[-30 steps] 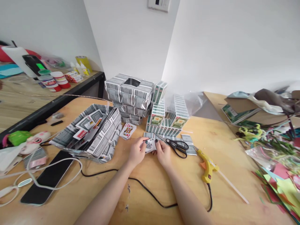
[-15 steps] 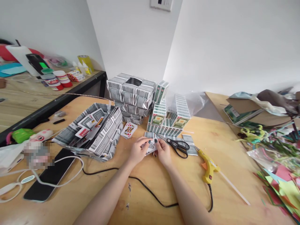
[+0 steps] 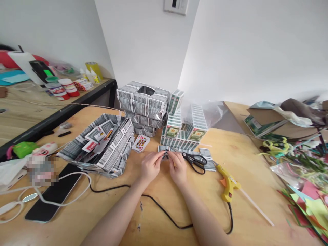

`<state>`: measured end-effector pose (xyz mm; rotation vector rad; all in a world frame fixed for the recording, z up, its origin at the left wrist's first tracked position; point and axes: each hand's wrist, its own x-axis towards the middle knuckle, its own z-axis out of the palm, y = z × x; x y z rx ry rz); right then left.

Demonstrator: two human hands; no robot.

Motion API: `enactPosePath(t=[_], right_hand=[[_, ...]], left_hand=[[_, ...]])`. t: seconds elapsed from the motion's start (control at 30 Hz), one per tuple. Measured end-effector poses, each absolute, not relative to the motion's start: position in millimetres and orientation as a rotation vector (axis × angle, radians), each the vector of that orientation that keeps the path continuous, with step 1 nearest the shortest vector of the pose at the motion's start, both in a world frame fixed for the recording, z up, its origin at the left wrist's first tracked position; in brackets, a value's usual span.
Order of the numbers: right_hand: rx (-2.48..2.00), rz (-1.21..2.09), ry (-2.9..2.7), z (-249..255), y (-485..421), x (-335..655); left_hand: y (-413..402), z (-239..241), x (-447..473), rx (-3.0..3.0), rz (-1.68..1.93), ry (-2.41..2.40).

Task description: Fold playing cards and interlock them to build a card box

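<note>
My left hand and my right hand meet at the middle of the wooden table, fingers pinched together on a folded playing card between them. Only a small dark edge of the card shows between the fingertips. Black scissors lie just right of my right hand, on top of flat card pieces. A loose face-up card pile lies left of my hands.
A woven playing-card basket sits at left, a stacked card box and card decks behind. A yellow glue gun with black cord lies at right. A phone, white cable and coloured paper scraps line the sides.
The card was held flat and face-up between my hands; now it is folded up so only its edge shows, and my fingertips have closed nearer together.
</note>
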<state>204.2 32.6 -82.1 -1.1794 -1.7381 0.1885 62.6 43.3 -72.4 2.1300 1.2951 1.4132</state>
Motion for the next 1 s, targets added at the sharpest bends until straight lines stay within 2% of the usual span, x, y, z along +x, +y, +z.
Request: enactPosePath(t=[0.43, 0.63, 1.0], right_hand=[[-1.261, 0.162, -1.72, -82.5, 35.1, 206.8], [-1.318, 0.292, -1.664, -79.9, 29.5, 205.3], [-1.379, 0.257, -1.681, -84.0, 29.7, 203.0]], left_hand=[[49.5, -75.8, 63.9, 1.976, 1.327, 1.385], [47.1, -76.9, 61.4, 2.055, 1.305, 1.353], [43.9, -77.0, 64.9, 2.11, 1.32, 1.364]])
